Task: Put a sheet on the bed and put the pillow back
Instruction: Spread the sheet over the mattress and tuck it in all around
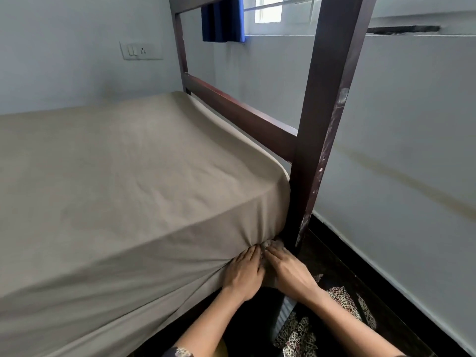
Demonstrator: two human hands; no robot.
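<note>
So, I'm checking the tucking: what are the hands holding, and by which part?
The sheet, at its gathered corner beside the bedpost. The left hand presses flat on it; the right hand reaches the bunch, grip unclear.

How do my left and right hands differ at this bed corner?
The left hand lies flat on the hanging sheet; the right hand reaches the bunched corner by the bedpost. The left hand is backed by fabric, the right hand by dark floor. Both point toward that corner.
</note>
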